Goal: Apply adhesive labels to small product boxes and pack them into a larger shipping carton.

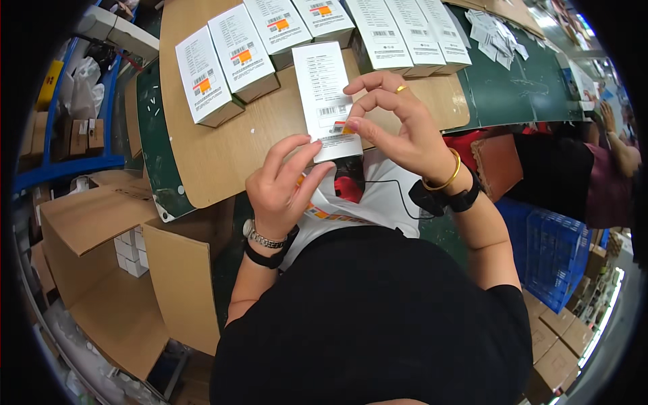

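Four boxes [241, 57] already bear orange stickers [202, 86]; three others [381, 34] show none. The right hand [398, 121] pinches a sticker [339, 127] against the middle box [322, 81]; the left hand [275, 182], thumb apart, touches its edge.

We take this for a packing workshop: matching labelled white boxes [202, 77] stand in rows on a green bench [540, 94] topped with a board [192, 162], and around us are an open carton [182, 290], a stocked blue rack [74, 167], a blue crate [547, 243], stacked cartons [557, 358] and another person [604, 182].
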Available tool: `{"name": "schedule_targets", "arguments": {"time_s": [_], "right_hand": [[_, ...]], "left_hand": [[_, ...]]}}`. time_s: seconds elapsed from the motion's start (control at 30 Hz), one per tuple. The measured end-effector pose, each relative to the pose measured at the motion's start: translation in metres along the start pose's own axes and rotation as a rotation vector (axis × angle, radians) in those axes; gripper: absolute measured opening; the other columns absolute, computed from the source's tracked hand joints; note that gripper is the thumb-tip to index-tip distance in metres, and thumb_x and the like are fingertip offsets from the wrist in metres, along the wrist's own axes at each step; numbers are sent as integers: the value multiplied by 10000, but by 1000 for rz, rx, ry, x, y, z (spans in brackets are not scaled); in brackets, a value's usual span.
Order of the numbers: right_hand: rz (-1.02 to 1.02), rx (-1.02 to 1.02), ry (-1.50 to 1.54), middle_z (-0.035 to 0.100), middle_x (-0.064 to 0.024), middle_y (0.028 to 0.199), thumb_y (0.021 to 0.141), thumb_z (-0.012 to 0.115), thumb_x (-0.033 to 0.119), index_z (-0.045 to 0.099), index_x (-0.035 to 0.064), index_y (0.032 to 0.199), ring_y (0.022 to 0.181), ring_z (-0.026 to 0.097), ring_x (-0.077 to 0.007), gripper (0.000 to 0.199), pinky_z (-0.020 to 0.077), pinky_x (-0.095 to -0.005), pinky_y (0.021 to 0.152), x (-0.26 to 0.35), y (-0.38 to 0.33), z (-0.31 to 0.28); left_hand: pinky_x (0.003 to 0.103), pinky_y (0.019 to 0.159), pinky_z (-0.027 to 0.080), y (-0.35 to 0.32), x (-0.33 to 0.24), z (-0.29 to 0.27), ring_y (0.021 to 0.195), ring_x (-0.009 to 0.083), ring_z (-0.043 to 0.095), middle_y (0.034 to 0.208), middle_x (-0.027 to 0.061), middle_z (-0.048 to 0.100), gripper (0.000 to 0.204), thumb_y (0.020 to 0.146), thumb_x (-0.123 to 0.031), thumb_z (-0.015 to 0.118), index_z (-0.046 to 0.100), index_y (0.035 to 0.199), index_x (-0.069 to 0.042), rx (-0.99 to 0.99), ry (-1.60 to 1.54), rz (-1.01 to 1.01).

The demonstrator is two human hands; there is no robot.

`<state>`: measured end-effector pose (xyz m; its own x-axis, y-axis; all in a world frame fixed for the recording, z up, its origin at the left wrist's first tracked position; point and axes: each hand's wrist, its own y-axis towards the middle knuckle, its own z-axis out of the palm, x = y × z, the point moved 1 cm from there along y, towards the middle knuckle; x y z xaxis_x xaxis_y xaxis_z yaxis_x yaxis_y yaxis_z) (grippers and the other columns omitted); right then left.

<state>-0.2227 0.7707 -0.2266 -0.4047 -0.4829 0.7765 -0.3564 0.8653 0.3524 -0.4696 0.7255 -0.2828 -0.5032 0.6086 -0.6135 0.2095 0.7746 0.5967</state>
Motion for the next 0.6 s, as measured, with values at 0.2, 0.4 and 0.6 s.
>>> {"name": "schedule_targets", "arguments": {"time_s": [0.2,0.4,0.6], "right_hand": [[91,77,51,644,-89,1397,971,815,159,794,64,1014,1343,561,-250,107,405,-413,1180,-13,12,9],[100,136,-1,642,-69,1404,954,820,174,813,76,987,1399,499,-260,103,345,-434,1221,-17,23,9],[88,229,-171,646,-47,1402,923,837,205,823,99,931,1437,447,-281,108,292,-458,1248,-15,30,8]], "left_hand": [[313,608,582,7,-2,-2,712,195,733,1226,86,764,356,825,-158,949,807,1140,-69,51,-7,-4],[311,608,583,7,0,-1,718,191,734,1222,69,758,382,818,-190,950,798,1151,-80,70,-4,5],[309,603,580,10,5,-2,728,184,738,1222,60,753,410,812,-216,952,793,1170,-93,92,-4,-5]]}}
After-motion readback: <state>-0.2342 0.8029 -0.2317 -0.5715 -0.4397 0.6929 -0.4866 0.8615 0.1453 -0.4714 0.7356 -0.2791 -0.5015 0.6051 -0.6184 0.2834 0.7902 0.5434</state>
